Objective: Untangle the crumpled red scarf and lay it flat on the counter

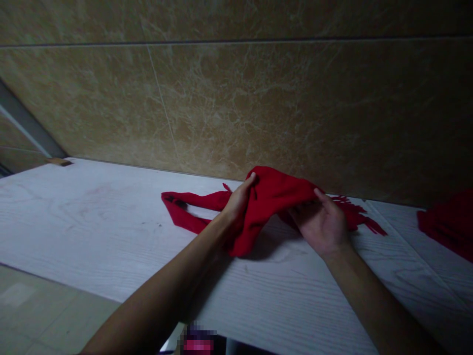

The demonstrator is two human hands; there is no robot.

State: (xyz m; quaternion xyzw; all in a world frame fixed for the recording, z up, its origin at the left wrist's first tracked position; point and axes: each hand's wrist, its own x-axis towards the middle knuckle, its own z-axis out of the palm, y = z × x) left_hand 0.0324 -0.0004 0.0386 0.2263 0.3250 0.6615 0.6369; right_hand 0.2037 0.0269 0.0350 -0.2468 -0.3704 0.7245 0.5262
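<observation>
A red scarf (284,190) with fringed ends lies partly on the pale table and is partly lifted between my two hands. My left hand (238,202) grips the middle of it, thumb on top, with the other fingers hidden behind the cloth. My right hand (323,222) pinches the scarf's upper edge on the right, thumb above and fingers beneath. One loop of the scarf stretches out to the left on the table, and a fringe spreads beyond my right hand.
The white wood-grain table (92,222) runs along a brown marbled tile wall (236,108). More red cloth (449,224) lies at the right edge. A small brown block (59,161) sits at the far left corner. Tiled floor (48,305) shows below the table's front edge.
</observation>
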